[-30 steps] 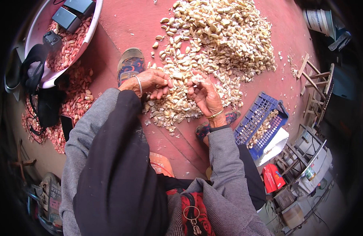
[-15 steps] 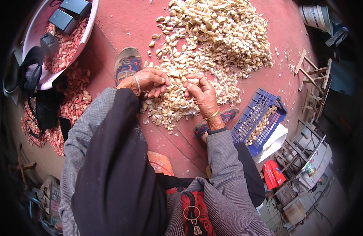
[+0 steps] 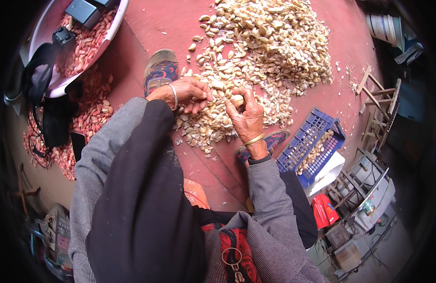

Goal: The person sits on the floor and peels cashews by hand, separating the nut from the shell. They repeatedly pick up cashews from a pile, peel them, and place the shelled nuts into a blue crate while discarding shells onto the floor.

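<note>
Between thumb and fingers, my right hand (image 3: 248, 116) grips a pale, cream, clove-shaped piece (image 3: 237, 100). Its exact kind is unclear. My left hand (image 3: 184, 91) is closed with its fingers curled, and whatever its fingertips may hold is too small to make out. Both hands hover low over thin, pale, papery scraps (image 3: 204, 128) on the red ground, a short gap between them. Beyond them rises a large heap of similar clove-shaped pieces (image 3: 279, 40), with loose ones spilling towards my hands.
At the left, a pale pink basin (image 3: 121, 16) holds reddish pieces and dark boxes; more reddish pieces (image 3: 93, 115) lie below it. A blue plastic basket (image 3: 298, 134) with pale pieces stands right of my foot. Wooden frames (image 3: 381, 101) and a white bucket (image 3: 383, 29) are farther right.
My hands have drawn slightly apart. The right hand has turned and now shows the pale piece more plainly in its pinch. The whole view has shifted a little.
</note>
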{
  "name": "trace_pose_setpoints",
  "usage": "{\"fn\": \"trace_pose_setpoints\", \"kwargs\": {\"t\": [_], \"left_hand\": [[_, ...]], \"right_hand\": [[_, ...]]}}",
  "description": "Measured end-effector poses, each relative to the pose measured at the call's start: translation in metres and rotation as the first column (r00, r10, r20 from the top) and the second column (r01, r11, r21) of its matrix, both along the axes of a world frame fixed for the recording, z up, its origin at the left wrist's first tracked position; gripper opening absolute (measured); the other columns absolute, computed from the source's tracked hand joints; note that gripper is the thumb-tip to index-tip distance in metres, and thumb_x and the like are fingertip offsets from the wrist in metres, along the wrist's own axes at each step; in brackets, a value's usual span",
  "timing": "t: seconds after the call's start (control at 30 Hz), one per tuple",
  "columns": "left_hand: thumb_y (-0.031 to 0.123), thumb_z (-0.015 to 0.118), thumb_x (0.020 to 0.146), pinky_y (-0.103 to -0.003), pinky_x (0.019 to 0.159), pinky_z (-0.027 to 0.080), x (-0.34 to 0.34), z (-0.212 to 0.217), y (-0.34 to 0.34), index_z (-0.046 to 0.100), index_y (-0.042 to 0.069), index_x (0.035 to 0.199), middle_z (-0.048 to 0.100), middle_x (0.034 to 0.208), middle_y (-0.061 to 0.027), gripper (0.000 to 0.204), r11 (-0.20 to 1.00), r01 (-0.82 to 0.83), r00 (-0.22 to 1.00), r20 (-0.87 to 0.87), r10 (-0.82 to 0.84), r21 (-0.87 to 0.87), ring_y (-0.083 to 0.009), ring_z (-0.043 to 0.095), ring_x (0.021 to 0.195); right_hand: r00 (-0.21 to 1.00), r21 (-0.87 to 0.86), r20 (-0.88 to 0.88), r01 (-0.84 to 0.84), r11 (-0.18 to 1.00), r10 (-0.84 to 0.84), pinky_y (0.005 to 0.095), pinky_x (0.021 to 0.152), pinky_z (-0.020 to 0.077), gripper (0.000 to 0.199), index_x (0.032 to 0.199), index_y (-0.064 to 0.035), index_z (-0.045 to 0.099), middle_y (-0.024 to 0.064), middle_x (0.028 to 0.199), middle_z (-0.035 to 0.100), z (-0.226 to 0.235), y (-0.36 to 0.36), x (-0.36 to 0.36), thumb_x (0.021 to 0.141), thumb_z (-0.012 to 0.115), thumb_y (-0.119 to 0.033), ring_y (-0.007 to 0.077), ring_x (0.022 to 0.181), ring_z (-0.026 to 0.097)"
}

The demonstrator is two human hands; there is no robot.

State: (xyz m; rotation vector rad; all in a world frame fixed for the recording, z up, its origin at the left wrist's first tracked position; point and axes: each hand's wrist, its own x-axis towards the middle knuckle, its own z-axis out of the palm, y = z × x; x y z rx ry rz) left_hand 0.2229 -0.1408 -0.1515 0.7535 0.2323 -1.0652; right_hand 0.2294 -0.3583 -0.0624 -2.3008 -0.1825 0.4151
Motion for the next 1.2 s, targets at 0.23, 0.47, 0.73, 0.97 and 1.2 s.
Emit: {"fn": "trace_pose_setpoints", "kwargs": {"t": [0.23, 0.47, 0.73, 0.97, 1.2], "left_hand": [[0.010, 0.057, 0.093, -0.021, 0.043, 0.050, -0.002, -0.001, 0.000, 0.061, -0.002, 0.114, 0.064, 0.076, -0.0080, 0.025, 0.997, -0.066, 0.998, -0.006, 0.067, 0.040, -0.0130, 0.063, 0.057], [0.016, 0.072, 0.083, -0.021, 0.043, 0.048, -0.004, 0.001, 0.000, 0.064, 0.000, 0.099, 0.063, 0.070, -0.0063, 0.024, 0.981, -0.122, 0.989, 0.105, 0.108, 0.148, -0.0117, 0.063, 0.056], [0.008, 0.073, 0.079, -0.020, 0.040, 0.039, -0.009, 0.007, 0.002, 0.064, 0.006, 0.096, 0.061, 0.068, 0.0001, 0.020, 0.970, -0.211, 0.976, 0.082, 0.202, 0.124, -0.0066, 0.055, 0.048], [0.002, 0.068, 0.078, -0.020, 0.041, 0.041, -0.010, 0.001, 0.000, 0.063, 0.005, 0.103, 0.057, 0.071, 0.0001, 0.025, 0.974, -0.196, 0.976, 0.114, 0.184, 0.112, -0.0080, 0.056, 0.050], [-0.001, 0.058, 0.081, -0.020, 0.040, 0.043, -0.009, 0.004, 0.002, 0.062, 0.002, 0.105, 0.060, 0.075, -0.0044, 0.025, 0.975, -0.217, 0.975, 0.065, 0.214, 0.043, -0.0095, 0.058, 0.052]], "right_hand": [[0.979, -0.046, -0.077, -0.192, 0.980, 0.188, 0.0275, 0.059, 0.0487, 0.039, 0.120, -0.0101, 0.057, 0.0058, 0.078, 0.066, -0.016, 0.014, 0.004, 0.084, 0.071, -0.014, 0.0109, 0.065, 0.061], [0.916, -0.066, -0.124, -0.390, 0.918, 0.381, 0.0347, 0.063, 0.0504, 0.063, 0.139, -0.0140, 0.045, 0.0129, 0.083, 0.066, -0.021, 0.031, 0.014, 0.080, 0.068, -0.013, 0.0238, 0.069, 0.065], [0.864, 0.291, -0.470, -0.040, 0.956, 0.179, 0.0227, 0.071, 0.0490, 0.056, 0.140, -0.0086, 0.043, 0.0032, 0.105, 0.062, -0.028, 0.030, 0.002, 0.088, 0.063, -0.006, 0.0104, 0.086, 0.060], [0.696, 0.417, -0.718, 0.436, 0.798, -0.005, 0.0237, 0.067, 0.0521, 0.041, 0.125, 0.0004, 0.052, 0.0075, 0.103, 0.064, -0.034, 0.022, -0.009, 0.090, 0.067, -0.013, 0.0119, 0.087, 0.062], [0.784, 0.428, -0.616, 0.417, 0.802, -0.079, 0.0217, 0.067, 0.0501, 0.032, 0.113, -0.0010, 0.055, 0.0043, 0.100, 0.061, -0.043, 0.026, -0.014, 0.086, 0.071, -0.010, 0.0079, 0.082, 0.058]]}}
